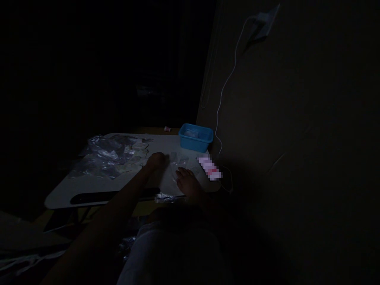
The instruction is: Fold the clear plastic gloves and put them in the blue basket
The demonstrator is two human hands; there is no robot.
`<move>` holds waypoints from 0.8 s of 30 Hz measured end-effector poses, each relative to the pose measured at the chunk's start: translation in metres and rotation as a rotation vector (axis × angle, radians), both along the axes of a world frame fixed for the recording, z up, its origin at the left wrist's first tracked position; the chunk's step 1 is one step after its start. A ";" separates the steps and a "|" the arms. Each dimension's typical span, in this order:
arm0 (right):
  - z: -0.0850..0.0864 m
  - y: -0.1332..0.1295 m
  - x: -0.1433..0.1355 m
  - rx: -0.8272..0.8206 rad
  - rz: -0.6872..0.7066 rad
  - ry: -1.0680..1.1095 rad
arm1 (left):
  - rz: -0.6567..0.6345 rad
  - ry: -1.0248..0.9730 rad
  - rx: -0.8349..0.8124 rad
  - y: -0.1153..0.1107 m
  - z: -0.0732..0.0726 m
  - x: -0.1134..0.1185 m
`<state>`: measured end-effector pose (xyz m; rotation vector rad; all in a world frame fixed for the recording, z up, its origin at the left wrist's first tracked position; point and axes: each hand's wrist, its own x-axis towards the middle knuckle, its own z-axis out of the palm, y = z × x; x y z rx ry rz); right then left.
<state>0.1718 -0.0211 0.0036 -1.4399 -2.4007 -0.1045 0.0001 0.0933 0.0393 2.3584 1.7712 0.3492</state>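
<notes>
On a small white table, a clear plastic bag (179, 159) lies between my hands. My right hand (188, 182) rests on the bag's near part, palm down, with its fingers stretched out. My left hand (156, 161) is closed, just left of the bag. Whatever its fingers hold, if anything, is lost in the dark. Farther left spreads a crumpled heap of clear plastic (109, 152). Pale flat pieces (139, 152) lie along the heap's right side.
A blue plastic basin (196, 144) stands at the table's far right corner, with something pale inside. Near the right edge lies a lit phone (209, 168). A white cable (221, 95) hangs from a wall socket. Behind the table is a small pinkish object (167, 129).
</notes>
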 end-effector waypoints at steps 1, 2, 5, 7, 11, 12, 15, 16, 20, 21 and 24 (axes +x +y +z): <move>0.000 0.000 0.000 0.002 -0.002 0.002 | 0.006 -0.009 -0.002 0.002 0.001 -0.001; 0.000 0.000 0.000 0.002 -0.002 0.004 | 0.012 -0.015 -0.003 0.004 0.002 -0.003; -0.002 0.001 0.000 -0.003 -0.004 0.013 | 0.022 -0.058 0.008 0.006 0.004 -0.006; -0.002 0.001 0.000 -0.005 -0.006 0.017 | 0.027 -0.097 0.026 0.005 0.008 -0.009; -0.003 0.001 0.000 0.000 -0.010 0.008 | 0.059 -0.167 0.157 0.000 0.018 -0.013; -0.002 0.001 0.000 0.002 -0.011 0.006 | 0.068 -0.184 0.206 -0.003 0.021 -0.014; -0.003 0.001 0.000 0.013 0.001 0.007 | 0.063 -0.221 0.352 -0.017 0.024 -0.015; -0.003 0.001 0.001 0.017 0.005 0.008 | 0.047 -0.219 0.384 -0.024 0.023 -0.014; -0.006 0.003 0.001 0.022 0.005 0.009 | -0.107 -0.050 0.312 -0.053 0.006 -0.002; -0.006 0.003 0.001 0.025 0.005 0.006 | -0.172 0.013 0.269 -0.060 0.000 0.002; -0.008 0.004 0.002 0.043 0.003 -0.018 | -0.272 0.133 0.210 -0.076 -0.020 0.010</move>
